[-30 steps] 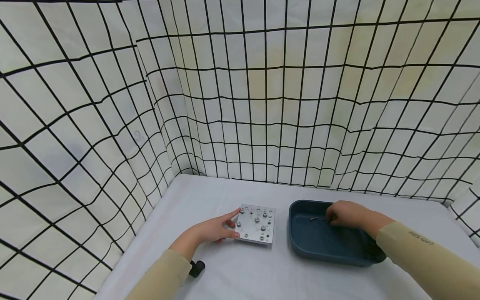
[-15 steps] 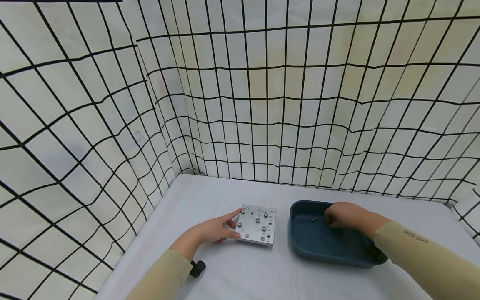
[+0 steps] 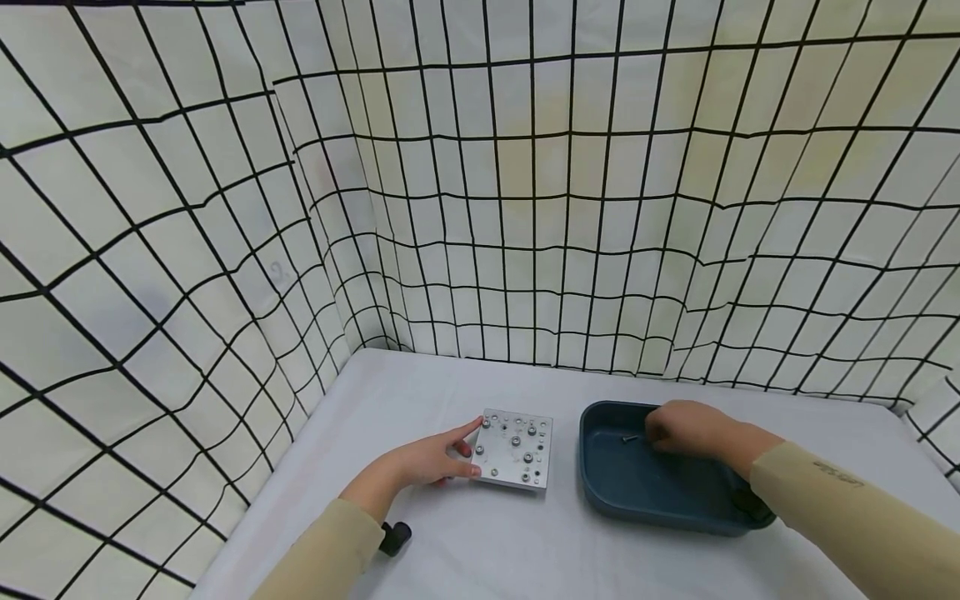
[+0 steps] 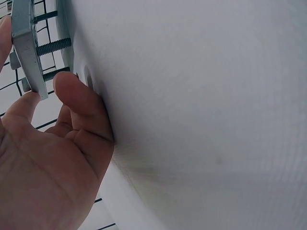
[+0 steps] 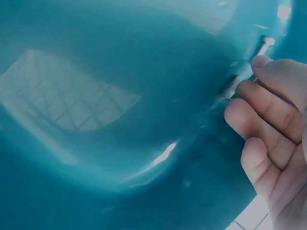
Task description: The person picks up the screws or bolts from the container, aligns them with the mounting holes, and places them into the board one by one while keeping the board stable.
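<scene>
Both hands were at work on the white table (image 3: 465, 392). The left hand (image 3: 427, 460) held the square silver metal plate studded with bolts (image 3: 513, 447) by its left edge, forefinger stretched along the far corner and thumb against the near one; in the left wrist view the plate's edge (image 4: 24, 48) sat between thumb and fingers, with threaded bolt shafts standing out of it. The right hand (image 3: 686, 429) reached down into the dark blue plastic tray (image 3: 645, 492) just right of the plate, its fingers (image 5: 261, 120) curled at the tray's floor. Whether they had hold of anything I could not tell. A small dark screw (image 3: 628, 437) lay in the tray just left of that hand. A short black cylinder (image 3: 393, 537) lay on the table nearer than the plate, beside the left sleeve.
</scene>
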A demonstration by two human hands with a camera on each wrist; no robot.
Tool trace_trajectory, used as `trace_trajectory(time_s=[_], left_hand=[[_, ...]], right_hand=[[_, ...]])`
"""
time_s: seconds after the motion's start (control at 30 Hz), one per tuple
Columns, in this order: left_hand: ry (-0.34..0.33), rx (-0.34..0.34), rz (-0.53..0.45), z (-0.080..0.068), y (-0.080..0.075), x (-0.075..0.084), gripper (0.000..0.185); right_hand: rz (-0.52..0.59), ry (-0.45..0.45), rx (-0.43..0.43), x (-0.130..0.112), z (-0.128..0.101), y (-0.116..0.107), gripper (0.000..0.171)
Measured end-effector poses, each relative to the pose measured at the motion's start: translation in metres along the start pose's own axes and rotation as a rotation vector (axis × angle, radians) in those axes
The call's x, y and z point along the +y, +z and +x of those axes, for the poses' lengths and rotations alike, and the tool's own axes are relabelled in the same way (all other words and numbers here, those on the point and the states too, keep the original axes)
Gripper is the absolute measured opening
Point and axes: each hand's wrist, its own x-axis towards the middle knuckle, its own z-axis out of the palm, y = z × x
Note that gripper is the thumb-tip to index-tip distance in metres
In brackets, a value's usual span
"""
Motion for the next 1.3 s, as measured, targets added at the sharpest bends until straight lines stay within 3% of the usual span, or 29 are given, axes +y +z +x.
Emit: trace_trajectory(time_s=[0.33, 0.67, 1.3], left_hand=[[-0.007, -0.001, 0.002, -0.002, 0.000, 0.002, 0.093], [-0.010, 0.001, 0.017, -0.002, 0.000, 0.003, 0.092], [0.021, -0.014, -0.026, -0.004, 0.000, 0.001, 0.090]], right_hand=[[0.076, 0.062, 0.036, -0.012, -0.003, -0.016, 0.007], [0.144, 0.044, 0.094, -0.015, -0.004, -0.020, 0.003], [0.297, 0.025, 0.154, -0.039, 0.004, -0.024, 0.009]])
